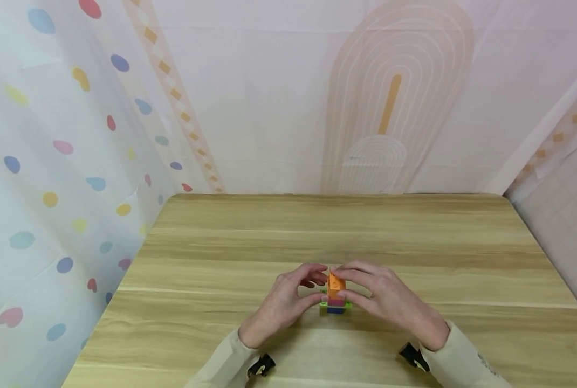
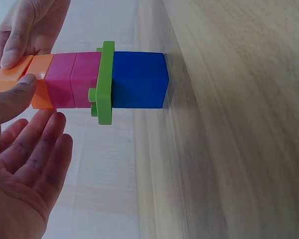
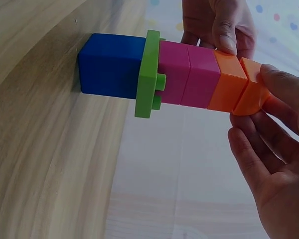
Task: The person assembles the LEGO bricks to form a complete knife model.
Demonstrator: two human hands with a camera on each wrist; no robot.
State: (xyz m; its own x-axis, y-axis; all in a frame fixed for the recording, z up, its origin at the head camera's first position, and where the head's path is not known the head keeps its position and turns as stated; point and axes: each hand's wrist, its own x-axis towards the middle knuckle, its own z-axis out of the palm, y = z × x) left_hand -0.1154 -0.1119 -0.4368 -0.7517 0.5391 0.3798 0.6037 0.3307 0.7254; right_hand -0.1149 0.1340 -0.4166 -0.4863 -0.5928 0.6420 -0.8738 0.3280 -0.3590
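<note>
A tower of building blocks stands upright on the table. At the bottom is a large blue block (image 3: 112,64), topped by a green plate (image 3: 147,79) with studs showing. Two magenta blocks (image 2: 61,79) sit above it, then a lower orange block (image 3: 226,82). The top orange block (image 3: 252,89) is slightly tilted, with a narrow gap beneath. My right hand (image 1: 387,293) pinches this top block between thumb and fingers. My left hand (image 1: 286,296) steadies the lower orange block, thumb on its face and fingers reaching behind; some fingertips are hidden.
The wood-grain table (image 1: 211,291) extends around the tower. Behind it hangs a pale cloth (image 1: 269,108) with an arch pattern, and a dotted cloth (image 1: 75,178) hangs on the left. Black wrist straps (image 1: 261,366) show at both sleeves.
</note>
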